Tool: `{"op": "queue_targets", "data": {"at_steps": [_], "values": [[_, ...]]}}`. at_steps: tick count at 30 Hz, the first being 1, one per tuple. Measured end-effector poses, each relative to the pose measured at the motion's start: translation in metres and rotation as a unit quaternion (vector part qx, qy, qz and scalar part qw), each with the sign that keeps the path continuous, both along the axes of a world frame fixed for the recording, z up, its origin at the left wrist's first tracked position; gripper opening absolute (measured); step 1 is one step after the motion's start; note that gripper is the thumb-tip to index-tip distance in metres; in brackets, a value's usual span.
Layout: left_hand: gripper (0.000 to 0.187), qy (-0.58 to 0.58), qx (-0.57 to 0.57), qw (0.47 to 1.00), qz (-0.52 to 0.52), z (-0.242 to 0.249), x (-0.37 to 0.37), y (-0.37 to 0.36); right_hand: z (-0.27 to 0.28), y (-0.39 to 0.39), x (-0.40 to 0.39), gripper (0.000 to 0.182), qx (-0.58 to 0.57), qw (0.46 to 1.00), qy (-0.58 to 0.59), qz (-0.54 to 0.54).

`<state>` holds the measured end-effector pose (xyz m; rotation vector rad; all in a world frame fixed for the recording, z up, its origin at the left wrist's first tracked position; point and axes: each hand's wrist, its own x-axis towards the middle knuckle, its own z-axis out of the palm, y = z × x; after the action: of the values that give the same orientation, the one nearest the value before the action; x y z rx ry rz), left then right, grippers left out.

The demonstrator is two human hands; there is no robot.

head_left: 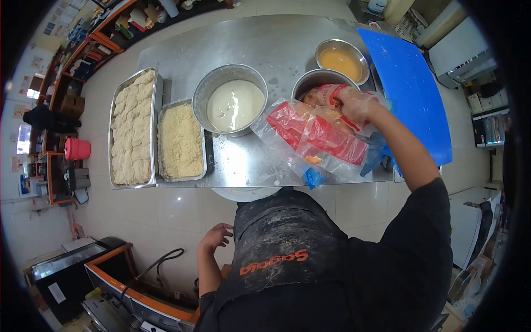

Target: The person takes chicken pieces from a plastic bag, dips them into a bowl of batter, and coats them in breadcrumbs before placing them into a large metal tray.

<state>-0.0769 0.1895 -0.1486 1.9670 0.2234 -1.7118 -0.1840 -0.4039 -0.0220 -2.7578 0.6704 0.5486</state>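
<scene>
My right hand [357, 106], under clear plastic, is closed on a clear plastic bag with red print [332, 138]. The bag drapes from the rim of a deep metal pot [298, 84] down to the table's front edge. Pinkish-orange pieces [311, 98] show in the pot; I cannot make out exactly what they are. Down beside the apron hangs my left hand [217, 238], its fingers loosely apart and holding nothing. Left of the bag stands a round metal pot of pale batter [235, 105].
A tray of breaded-looking pieces [133, 127] and a pan of crumbly pale coating [181, 141] stand on the left of the steel table [265, 44]. Behind the deep pot is a bowl of orange-yellow liquid [342, 62]. A blue board [412, 94] lies at right.
</scene>
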Motion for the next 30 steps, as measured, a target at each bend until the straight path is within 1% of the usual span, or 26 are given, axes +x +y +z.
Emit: {"op": "queue_targets", "data": {"at_steps": [1,2,5,8,11,14,17,20,23,26,27,28,29,30], "values": [[0.038,-0.005,-0.013,1.0,-0.008,0.004,0.004,-0.008,-0.013,-0.003,0.007,0.031,-0.04,0.998,0.042,0.003],[0.038,-0.011,-0.014,1.0,-0.017,0.011,0.007,-0.017,-0.024,-0.01,0.018,0.032,-0.085,0.988,0.125,0.034],[0.038,-0.017,-0.012,0.999,-0.026,0.013,0.012,-0.022,-0.038,-0.023,0.02,0.035,-0.087,0.992,0.081,0.037],[0.039,-0.013,0.011,0.999,-0.045,-0.002,0.007,-0.011,-0.047,-0.029,0.014,0.039,-0.088,0.994,0.045,0.041],[0.04,0.003,0.032,0.998,-0.051,-0.01,-0.005,-0.006,-0.027,-0.022,0.011,0.043,-0.086,0.989,0.106,0.051],[0.042,0.013,0.036,0.997,-0.071,-0.02,-0.016,0.0,-0.057,-0.032,0.005,0.045,-0.087,0.993,0.071,0.041],[0.043,0.023,0.04,0.996,-0.076,-0.03,-0.02,0.009,-0.054,-0.023,0.016,0.042,-0.017,0.999,-0.026,-0.02],[0.042,0.017,0.041,0.996,-0.076,-0.03,-0.017,0.01,-0.073,-0.029,0.035,0.042,-0.073,0.996,0.009,0.051],[0.042,0.008,0.048,0.997,-0.061,-0.021,-0.018,0.009,-0.023,-0.008,0.042,0.044,-0.073,0.99,0.083,0.092],[0.041,-0.011,0.028,0.997,-0.071,-0.018,-0.013,0.013,-0.016,-0.012,0.032,0.049,-0.018,0.999,0.033,-0.021],[0.04,-0.018,0.015,0.997,-0.079,-0.018,-0.011,0.013,0.004,-0.005,0.023,0.043,0.081,0.995,-0.022,-0.059],[0.038,-0.014,0.005,0.998,-0.066,-0.011,-0.009,0.007,0.034,0.008,0.009,0.038,0.18,0.976,-0.077,-0.097],[0.037,-0.011,-0.005,0.999,-0.053,0.006,-0.004,-0.006,0.051,0.014,0.0,0.033,0.276,0.943,-0.132,-0.133],[0.036,-0.009,-0.016,0.999,-0.041,0.022,0.001,-0.02,0.049,0.01,-0.008,0.028,0.334,0.917,-0.167,-0.139]]}}
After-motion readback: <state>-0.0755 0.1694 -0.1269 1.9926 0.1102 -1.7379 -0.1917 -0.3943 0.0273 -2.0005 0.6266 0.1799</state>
